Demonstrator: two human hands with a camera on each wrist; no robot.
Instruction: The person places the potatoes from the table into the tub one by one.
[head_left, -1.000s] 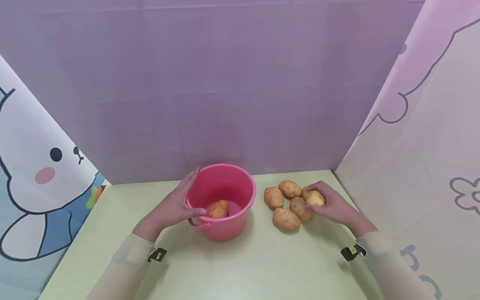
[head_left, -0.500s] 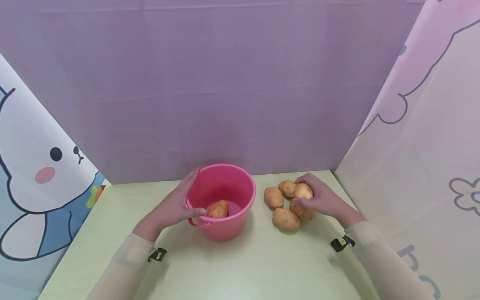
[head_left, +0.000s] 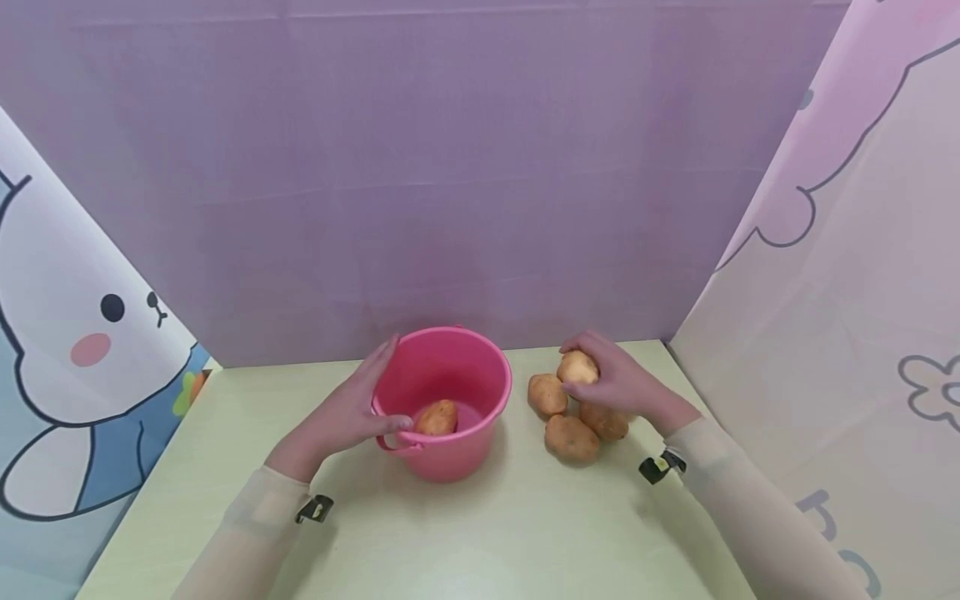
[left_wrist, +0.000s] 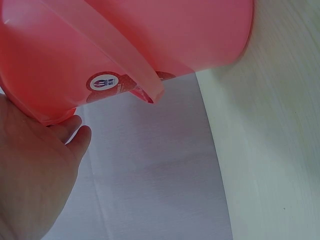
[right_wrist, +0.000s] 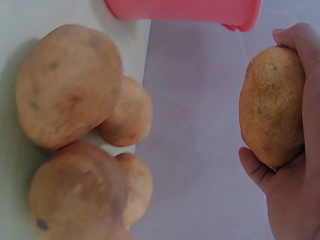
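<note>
Pale, grained table (head_left: 465,542); left hand (head_left: 347,414) clasped round smooth pink bucket (head_left: 450,460); right hand (head_left: 618,379) clamped on oval, speckled potato (head_left: 578,367).

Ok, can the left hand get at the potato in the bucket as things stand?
Probably yes: the bucket is open at the top and nothing lies over the potato. The left hand holds the rim, though, so it would likely need to let go first.
</note>
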